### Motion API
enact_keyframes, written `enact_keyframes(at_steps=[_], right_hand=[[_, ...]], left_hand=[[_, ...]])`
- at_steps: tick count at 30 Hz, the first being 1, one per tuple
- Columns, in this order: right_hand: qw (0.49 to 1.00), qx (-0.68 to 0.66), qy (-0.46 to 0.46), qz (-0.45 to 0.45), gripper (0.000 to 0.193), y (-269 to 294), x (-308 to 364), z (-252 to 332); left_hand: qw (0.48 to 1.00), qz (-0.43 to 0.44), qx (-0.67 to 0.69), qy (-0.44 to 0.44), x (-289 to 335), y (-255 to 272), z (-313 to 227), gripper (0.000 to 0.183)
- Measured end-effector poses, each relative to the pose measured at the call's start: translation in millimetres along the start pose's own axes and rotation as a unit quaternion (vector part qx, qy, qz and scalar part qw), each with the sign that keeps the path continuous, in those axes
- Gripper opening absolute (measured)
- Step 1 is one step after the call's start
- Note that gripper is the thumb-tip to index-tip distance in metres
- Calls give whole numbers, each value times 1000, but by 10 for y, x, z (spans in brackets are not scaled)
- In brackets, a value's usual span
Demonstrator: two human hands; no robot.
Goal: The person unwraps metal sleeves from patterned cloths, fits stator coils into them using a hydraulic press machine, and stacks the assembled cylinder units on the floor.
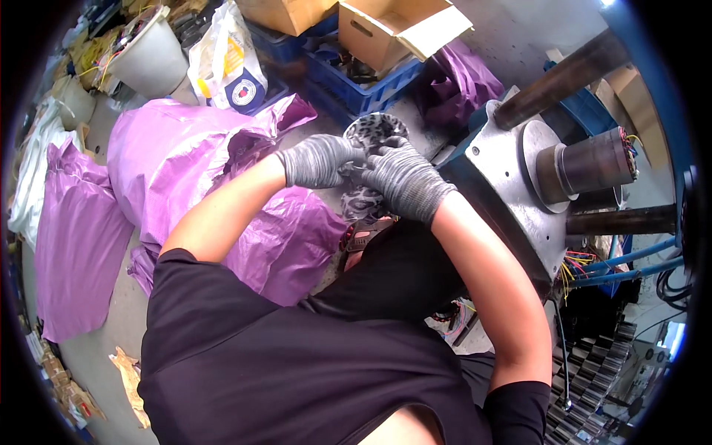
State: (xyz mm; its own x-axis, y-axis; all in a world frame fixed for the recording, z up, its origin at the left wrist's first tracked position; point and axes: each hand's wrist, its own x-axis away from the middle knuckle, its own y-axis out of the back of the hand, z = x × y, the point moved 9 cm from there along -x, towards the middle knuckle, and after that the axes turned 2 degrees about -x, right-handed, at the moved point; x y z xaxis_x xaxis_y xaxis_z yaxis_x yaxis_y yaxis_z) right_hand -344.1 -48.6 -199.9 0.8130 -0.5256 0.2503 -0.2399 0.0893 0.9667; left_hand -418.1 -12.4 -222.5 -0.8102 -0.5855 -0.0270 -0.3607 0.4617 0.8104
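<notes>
My left hand (320,161), in a grey knitted glove, has its fingers closed at a grey and black leopard-print cloth piece (363,200). My right hand (404,176), gloved the same way, pinches the cloth from the other side, and the fingertips of both hands nearly meet. The upper end of the cloth opens out in a rounded shape above my fingers, while the rest hangs below them. What the fingertips press on inside the cloth is hidden. Just left of my hands stands a large purple plastic sack (174,148).
At the right stands a machine with a grey metal plate (512,178), thick bars and a metal cylinder (597,163). Coloured wires (575,267) hang below it. Ahead are a blue crate (363,100), a cardboard box (374,33) and a white bucket (152,59). Another purple sack (74,245) lies left.
</notes>
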Motion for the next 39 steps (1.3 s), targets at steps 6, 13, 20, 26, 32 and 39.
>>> enact_keyframes(at_steps=[6,13,20,26,32,39], right_hand=[[987,-63,-126,-72,60,375,63,-186],[834,-338,-305,-311,35,329,512,-944],[677,-580,-321,-320,67,-84,570,-1170],[627,-702,-267,-206,71,-295,506,-1083],[793,-551,-197,-168,112,-235,183,-803],[774,-580,-229,-110,116,-164,-49,-782]], left_hand=[[984,33,-64,164,286,-534,622,45],[950,-92,-33,297,422,-1341,1531,34],[911,-130,-51,387,548,-1377,1558,43],[668,-217,697,149,136,-916,730,58],[788,-258,559,23,-186,-577,52,43],[699,-265,633,200,539,-413,803,34]])
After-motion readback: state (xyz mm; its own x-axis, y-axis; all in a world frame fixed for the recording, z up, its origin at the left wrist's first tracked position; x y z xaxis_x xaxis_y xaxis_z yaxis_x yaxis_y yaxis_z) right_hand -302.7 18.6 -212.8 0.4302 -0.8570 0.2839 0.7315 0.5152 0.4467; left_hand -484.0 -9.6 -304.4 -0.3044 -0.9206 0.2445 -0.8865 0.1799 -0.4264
